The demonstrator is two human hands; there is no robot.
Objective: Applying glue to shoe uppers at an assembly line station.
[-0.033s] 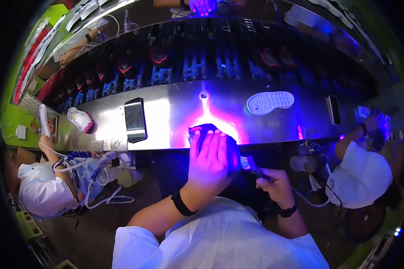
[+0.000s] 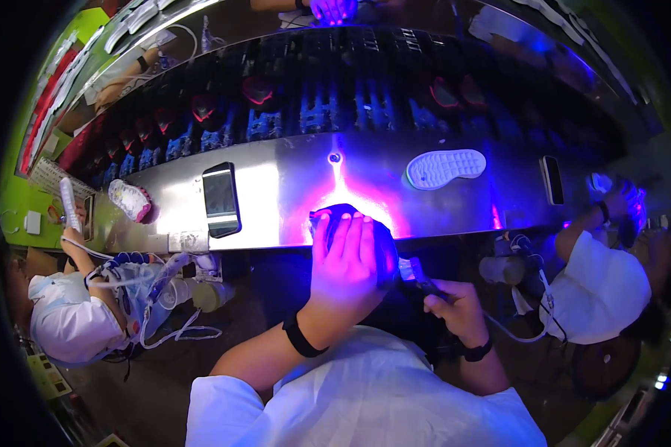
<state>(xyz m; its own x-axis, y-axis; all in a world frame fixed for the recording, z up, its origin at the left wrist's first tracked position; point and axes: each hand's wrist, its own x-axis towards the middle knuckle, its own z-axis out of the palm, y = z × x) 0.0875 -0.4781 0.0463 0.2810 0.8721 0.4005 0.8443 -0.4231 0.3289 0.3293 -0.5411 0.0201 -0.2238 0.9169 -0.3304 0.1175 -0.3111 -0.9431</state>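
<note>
The dark rounded shoe [image 2: 365,223] on the shiny steel workbench [image 2: 291,186] is mostly covered by the left hand [image 2: 347,257] — only its upper edge and right side show. The small dark tool [image 2: 419,274] in the right hand [image 2: 455,305] is too blurred to identify (its tip disappears behind the shoe). The rows of shoes on the dark conveyor rack [image 2: 335,104] smear into shadow — details unreadable.

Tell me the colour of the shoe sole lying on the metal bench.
White shoe sole, tinted bluish by the light; head view.
</note>
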